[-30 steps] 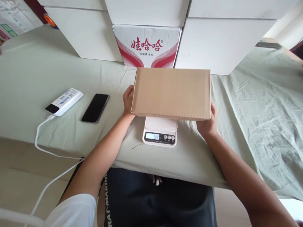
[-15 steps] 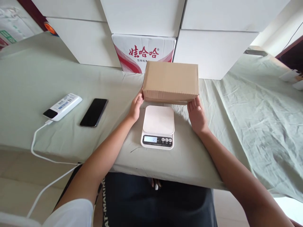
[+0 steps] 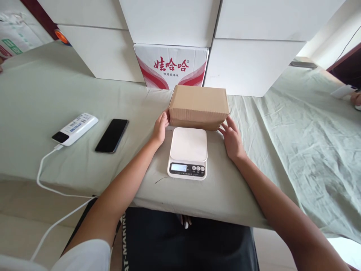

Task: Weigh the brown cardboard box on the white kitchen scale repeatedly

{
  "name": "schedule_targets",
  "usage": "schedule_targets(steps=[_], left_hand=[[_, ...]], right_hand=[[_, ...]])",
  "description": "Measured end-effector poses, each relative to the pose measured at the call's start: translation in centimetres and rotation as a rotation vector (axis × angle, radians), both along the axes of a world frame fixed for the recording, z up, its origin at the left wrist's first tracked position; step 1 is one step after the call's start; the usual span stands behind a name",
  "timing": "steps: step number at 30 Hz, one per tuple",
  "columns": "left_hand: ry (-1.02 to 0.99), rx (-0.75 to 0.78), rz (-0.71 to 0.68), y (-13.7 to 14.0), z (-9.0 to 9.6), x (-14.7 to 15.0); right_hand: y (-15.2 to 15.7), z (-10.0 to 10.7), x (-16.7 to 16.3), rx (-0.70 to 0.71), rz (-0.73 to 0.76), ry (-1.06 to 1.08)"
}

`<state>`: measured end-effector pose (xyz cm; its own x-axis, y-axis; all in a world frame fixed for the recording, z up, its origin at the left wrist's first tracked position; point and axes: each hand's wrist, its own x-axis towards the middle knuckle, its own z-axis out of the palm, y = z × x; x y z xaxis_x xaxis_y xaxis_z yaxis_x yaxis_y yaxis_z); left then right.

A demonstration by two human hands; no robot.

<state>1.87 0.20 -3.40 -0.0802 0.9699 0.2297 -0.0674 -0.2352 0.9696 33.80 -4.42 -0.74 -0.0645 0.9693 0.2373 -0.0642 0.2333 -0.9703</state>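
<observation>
Both my hands hold a closed brown cardboard box (image 3: 199, 102) between them, just behind a white kitchen scale (image 3: 188, 145). My left hand (image 3: 161, 126) grips the box's left side, its fingers partly hidden behind the corner. At the lower right corner, my right hand (image 3: 233, 137) bears on the box with its fingertips. The scale's platform carries nothing, and its lit display (image 3: 179, 168) shows a small figure that looks like 1. Whether the box's underside touches the cloth cannot be made out.
To the left lie a black phone (image 3: 112, 135) and a white power bank (image 3: 75, 129) with a white cable (image 3: 42, 169). Stacked white boxes (image 3: 239, 64) stand behind, around a red-and-white carton (image 3: 171, 66). Green cloth (image 3: 282, 150) covers the table. A hand (image 3: 355, 99) shows at the far right edge.
The cardboard box has moved down and slightly left, uncovering more of the carton behind. My right hand has shifted left with it. The scale's reading has changed.
</observation>
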Motion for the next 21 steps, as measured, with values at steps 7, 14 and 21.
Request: schedule_targets(steps=[7, 14, 21], left_hand=[[-0.009, -0.015, 0.019, 0.2, 0.1, -0.3], [-0.007, 0.029, 0.115, 0.6, -0.7, -1.1], [-0.125, 0.029, 0.24, 1.0, -0.7, -1.6]], right_hand=[[-0.2, 0.4, -0.2, 0.001, 0.045, 0.043], [-0.1, -0.5, 0.1, -0.022, 0.036, 0.042], [0.0, -1.0, 0.4, 0.029, -0.25, 0.117]])
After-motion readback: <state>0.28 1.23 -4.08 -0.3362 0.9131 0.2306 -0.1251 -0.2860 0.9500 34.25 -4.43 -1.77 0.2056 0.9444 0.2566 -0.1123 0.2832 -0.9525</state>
